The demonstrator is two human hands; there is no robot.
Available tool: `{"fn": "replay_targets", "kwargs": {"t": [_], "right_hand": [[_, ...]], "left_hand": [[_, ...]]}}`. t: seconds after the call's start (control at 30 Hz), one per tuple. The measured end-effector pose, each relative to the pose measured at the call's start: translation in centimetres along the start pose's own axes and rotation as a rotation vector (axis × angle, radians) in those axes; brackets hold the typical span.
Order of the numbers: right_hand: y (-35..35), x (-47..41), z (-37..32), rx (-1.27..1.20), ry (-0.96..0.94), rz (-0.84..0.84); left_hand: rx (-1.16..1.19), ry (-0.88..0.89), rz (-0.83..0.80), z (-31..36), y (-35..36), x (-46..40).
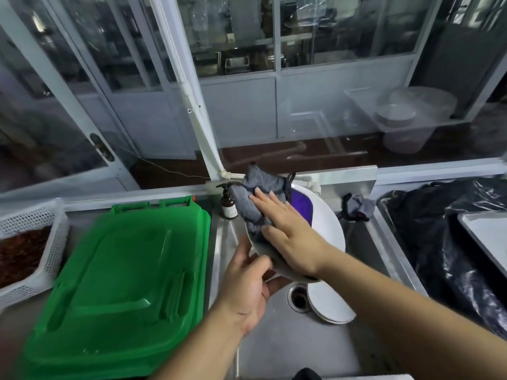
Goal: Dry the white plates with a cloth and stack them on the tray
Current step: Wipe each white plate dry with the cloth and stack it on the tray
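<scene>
Left hand [248, 286] pinches the tilted white plate [326, 223] by its lower rim over the sink [277, 338]; right hand [290, 237], fingers spread, presses the grey cloth [255, 207].
I judge a wet rim could slip from that pinch, dropping onto the second plate [329, 305] by the drain.

Green lid [123, 283] left of sink [274, 338]; brown pump bottle [228, 202] behind; white basket [30, 242] far left; black bag [439, 229] right

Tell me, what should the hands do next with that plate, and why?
Probably keep rubbing: the right hand presses the grey cloth flat on the white plate, which the left hand holds tilted over the sink. Much of its face looks unwiped, so sliding the cloth across seems the next move.
</scene>
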State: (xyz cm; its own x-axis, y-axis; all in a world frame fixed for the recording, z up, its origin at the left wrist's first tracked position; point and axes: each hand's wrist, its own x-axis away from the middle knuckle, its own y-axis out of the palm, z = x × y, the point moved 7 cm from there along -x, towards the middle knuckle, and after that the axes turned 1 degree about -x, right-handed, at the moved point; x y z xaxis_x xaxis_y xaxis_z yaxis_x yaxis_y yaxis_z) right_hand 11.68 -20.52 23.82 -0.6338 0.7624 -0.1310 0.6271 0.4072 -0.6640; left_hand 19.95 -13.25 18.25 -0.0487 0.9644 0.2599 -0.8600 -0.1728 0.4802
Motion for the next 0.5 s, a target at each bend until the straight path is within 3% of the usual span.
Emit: {"fn": "replay_targets", "kwargs": {"t": [0.27, 0.43, 0.5], "right_hand": [[-5.4, -4.8, 4.1, 0.175, 0.101, 0.222], [-8.2, -3.9, 7.9, -0.04, 0.302, 0.307], [-8.8, -3.2, 9.5, -0.276, 0.4, 0.325]], "left_hand": [[0.017, 0.064, -0.028, 2.1, 0.4, 0.0], [-0.052, 0.077, -0.002, 3.3, -0.7, -0.2], [-0.067, 0.059, -0.008, 3.7, -1.3, -0.3]]}}
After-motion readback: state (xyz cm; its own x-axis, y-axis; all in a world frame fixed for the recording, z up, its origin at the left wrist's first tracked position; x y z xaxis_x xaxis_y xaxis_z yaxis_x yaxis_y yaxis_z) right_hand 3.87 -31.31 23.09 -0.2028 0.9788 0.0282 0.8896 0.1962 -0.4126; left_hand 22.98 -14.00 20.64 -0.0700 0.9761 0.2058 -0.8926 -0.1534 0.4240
